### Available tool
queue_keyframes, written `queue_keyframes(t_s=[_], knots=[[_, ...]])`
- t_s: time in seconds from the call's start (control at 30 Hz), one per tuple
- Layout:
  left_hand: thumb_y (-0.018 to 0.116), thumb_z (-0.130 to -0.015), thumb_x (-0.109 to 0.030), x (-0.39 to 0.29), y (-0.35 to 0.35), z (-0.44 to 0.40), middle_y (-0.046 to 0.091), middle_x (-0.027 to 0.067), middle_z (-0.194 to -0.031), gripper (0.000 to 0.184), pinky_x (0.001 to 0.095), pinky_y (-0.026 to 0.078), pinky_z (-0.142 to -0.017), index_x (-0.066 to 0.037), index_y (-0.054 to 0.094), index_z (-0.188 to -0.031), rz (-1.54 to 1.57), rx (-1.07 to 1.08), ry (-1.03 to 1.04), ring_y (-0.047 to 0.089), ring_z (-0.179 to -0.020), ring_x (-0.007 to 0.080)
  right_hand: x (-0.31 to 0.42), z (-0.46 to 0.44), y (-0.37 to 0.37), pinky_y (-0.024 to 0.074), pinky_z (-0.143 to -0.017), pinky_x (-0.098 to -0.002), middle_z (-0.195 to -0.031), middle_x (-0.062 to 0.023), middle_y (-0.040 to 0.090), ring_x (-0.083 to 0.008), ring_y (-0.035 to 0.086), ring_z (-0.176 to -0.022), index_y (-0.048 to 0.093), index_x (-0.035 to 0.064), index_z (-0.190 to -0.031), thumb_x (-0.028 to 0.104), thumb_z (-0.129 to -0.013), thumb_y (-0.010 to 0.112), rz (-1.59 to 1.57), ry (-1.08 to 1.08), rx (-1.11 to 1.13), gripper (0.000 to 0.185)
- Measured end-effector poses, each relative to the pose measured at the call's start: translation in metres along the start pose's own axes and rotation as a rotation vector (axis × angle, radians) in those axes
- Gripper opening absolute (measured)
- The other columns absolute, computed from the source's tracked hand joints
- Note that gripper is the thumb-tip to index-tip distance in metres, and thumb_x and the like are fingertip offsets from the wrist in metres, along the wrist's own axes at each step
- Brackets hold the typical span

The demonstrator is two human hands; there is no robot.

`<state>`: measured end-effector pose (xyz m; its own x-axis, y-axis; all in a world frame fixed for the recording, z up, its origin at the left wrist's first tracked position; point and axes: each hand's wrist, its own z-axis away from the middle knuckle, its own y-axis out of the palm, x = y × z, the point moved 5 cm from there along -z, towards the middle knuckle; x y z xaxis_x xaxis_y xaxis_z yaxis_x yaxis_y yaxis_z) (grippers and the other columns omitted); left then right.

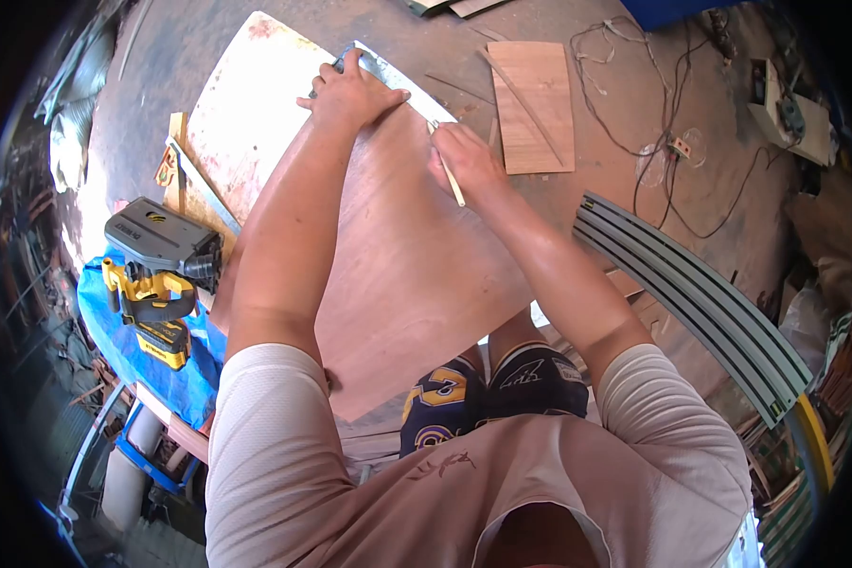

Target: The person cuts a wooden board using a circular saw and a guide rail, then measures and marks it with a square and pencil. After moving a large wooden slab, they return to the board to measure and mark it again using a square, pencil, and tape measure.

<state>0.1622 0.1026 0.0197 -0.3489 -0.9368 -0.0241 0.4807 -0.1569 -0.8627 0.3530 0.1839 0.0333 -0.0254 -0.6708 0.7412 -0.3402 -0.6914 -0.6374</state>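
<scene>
The brand name DEWALT stood in small, slanting letters on the grey housing [156, 233] of the yellow-and-black power tool [161, 284] at the left of the frame. Lower down, the tool's battery [164, 345] bore pale lettering on its dark part and small dark print on its yellow part, both too small to read for certain. At the lower centre, the dark shorts [535, 399] carried a large yellow character, only partly legible, and a pale script that could not be read. The shirt [398, 502] had a dark, unreadable mark.
</scene>
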Motion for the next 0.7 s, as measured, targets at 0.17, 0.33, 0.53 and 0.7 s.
queue_keyframes(t_s=[0.17,0.33,0.53,0.7], knots=[[0.073,-0.065,-0.068,-0.001,-0.001,-0.002,0.03,0.023,-0.147,0.113,0.0695,0.018,-0.108,-0.023,0.018,-0.153,-0.019,0.042,-0.043,0.028,-0.14,0.04,-0.006,0.026,-0.007,0.0488,-0.073,-0.0435,-0.086,-0.0107,0.054,-0.0311,0.057,-0.091,0.048,0.0059,-0.083,0.006,-0.076,0.064,0.004,0.028,0.042,0.017],[0.074,-0.065,-0.067,-0.002,-0.002,-0.001,0.031,0.0242,-0.147,0.114,0.0695,0.02,-0.108,-0.023,0.017,-0.153,0.005,0.043,-0.035,0.028,-0.14,0.0415,-0.003,0.026,-0.013,0.0488,-0.074,-0.0433,-0.085,-0.0105,0.054,-0.0318,0.057,-0.09,0.047,0.0063,-0.083,0.005,-0.074,0.064,0.0,0.011,0.008,0.019],[0.075,-0.064,-0.067,-0.005,-0.004,0.0,0.031,0.0247,-0.147,0.116,0.0698,0.02,-0.108,-0.024,0.016,-0.153,-0.014,0.05,-0.048,0.029,-0.139,0.042,-0.003,0.036,-0.02,0.0485,-0.073,-0.0436,-0.085,-0.0105,0.054,-0.0322,0.057,-0.088,0.047,0.0063,-0.082,0.005,-0.074,0.064,0.012,0.029,0.081,0.019],[0.076,-0.064,-0.066,-0.005,-0.006,0.001,0.031,0.0249,-0.147,0.116,0.0699,0.021,-0.108,-0.023,0.015,-0.154,0.004,0.066,-0.057,0.029,-0.139,0.0422,0.0,0.033,-0.024,0.0485,-0.073,-0.0438,-0.085,-0.0114,0.053,-0.0323,0.056,-0.089,0.047,0.0055,-0.081,0.004,-0.073,0.064,-0.011,0.005,0.046,0.02]])
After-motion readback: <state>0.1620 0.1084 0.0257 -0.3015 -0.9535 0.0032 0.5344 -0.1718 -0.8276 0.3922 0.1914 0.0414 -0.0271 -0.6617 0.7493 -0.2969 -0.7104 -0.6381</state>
